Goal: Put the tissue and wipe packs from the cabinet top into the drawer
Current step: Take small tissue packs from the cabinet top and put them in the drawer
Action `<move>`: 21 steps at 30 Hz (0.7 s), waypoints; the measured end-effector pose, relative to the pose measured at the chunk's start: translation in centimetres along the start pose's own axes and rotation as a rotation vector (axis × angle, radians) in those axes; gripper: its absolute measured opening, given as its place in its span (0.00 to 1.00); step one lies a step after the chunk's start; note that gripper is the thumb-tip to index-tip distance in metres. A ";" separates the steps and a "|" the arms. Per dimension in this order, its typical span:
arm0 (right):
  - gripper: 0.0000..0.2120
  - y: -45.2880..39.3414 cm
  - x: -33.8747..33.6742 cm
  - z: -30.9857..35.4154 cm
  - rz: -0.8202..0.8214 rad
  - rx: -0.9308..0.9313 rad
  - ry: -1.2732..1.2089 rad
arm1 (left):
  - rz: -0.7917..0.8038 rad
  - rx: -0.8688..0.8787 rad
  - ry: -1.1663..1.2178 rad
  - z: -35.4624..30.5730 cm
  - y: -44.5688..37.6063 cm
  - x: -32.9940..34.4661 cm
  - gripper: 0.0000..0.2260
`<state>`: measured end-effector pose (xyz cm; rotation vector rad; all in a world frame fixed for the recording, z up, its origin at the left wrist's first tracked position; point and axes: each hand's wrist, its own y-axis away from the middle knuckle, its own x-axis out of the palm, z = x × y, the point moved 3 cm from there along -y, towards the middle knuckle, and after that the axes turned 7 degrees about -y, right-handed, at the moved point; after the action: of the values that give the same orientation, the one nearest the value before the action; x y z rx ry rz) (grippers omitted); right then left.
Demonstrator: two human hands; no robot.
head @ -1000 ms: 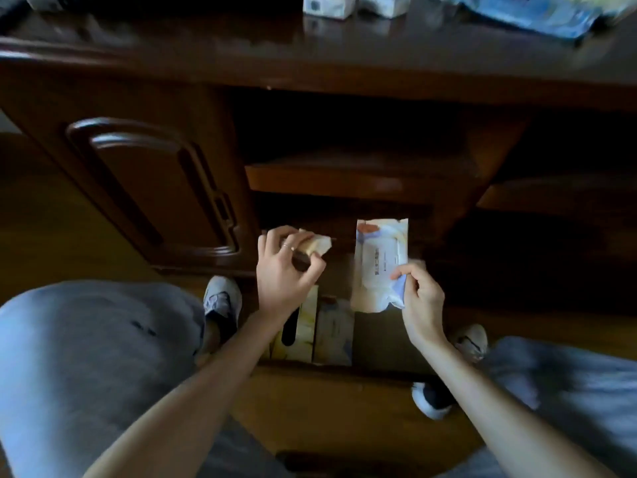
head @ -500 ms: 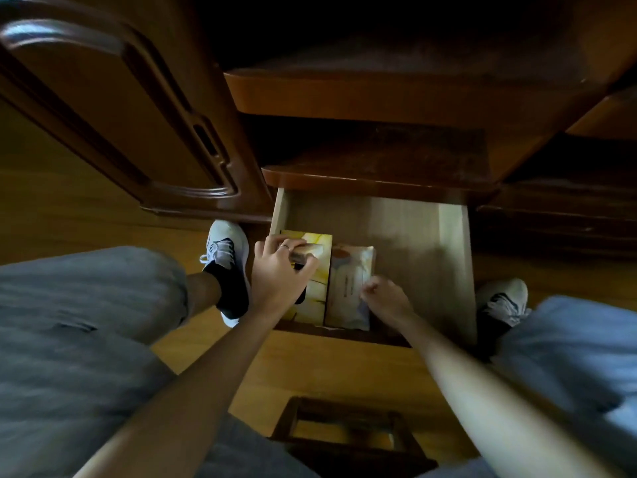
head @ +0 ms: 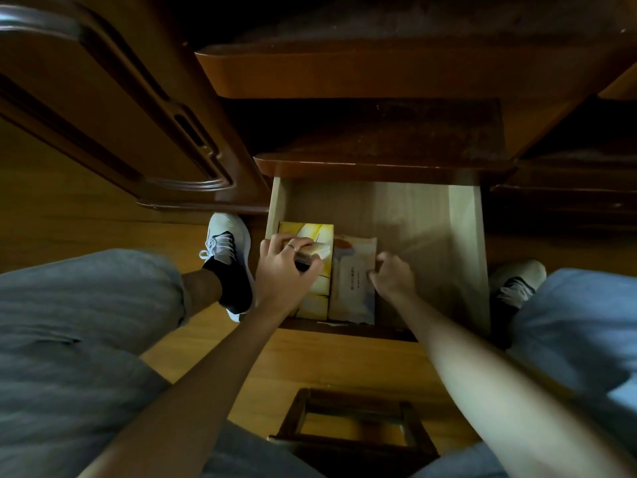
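The drawer is pulled out, showing its pale wood bottom. A yellow tissue pack lies flat against its left wall. Right beside it lies a white wipe pack with an orange spot. My left hand hovers over the yellow pack and pinches a small pale tissue pack between fingers and thumb. My right hand is inside the drawer with curled fingers holding the wipe pack's right edge. The cabinet top is out of view.
The right half of the drawer is bare wood. A dark shelf edge overhangs the drawer's back. A carved cabinet door stands to the left. My shoes flank the drawer, and a wooden stool is below me.
My right hand has brought the wipe pack down from mid-air into the drawer beside the yellow pack. The view tilted down, so the cabinet top left the frame. My left hand keeps the small pack.
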<state>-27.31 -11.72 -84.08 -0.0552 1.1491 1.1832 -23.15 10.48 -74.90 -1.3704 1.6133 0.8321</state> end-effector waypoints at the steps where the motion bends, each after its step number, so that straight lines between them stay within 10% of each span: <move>1: 0.16 0.1 -0.4 0.0 0.001 0.030 0.007 | -0.009 0.026 0.003 -0.5 0.0 0.1 0.19; 4: 0.22 -0.1 -3.4 0.4 0.010 0.015 -0.119 | 0.022 0.137 0.044 -2.5 -0.1 0.8 0.21; 9: 0.19 1.0 -9.3 0.7 0.538 0.008 -0.722 | 0.246 0.215 0.297 -8.6 0.2 3.5 0.34; 13: 0.24 0.9 -12.8 -2.0 0.329 -0.164 -0.353 | 0.392 0.333 0.083 -10.7 1.0 6.2 0.43; 21: 0.08 2.3 -9.8 -5.0 0.286 -0.428 1.016 | 0.503 0.273 -0.090 -5.7 1.3 7.1 0.21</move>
<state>-31.62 -20.30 -78.21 -0.9323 1.7812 1.7086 -25.75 2.66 -78.90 -0.7342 1.9488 0.9008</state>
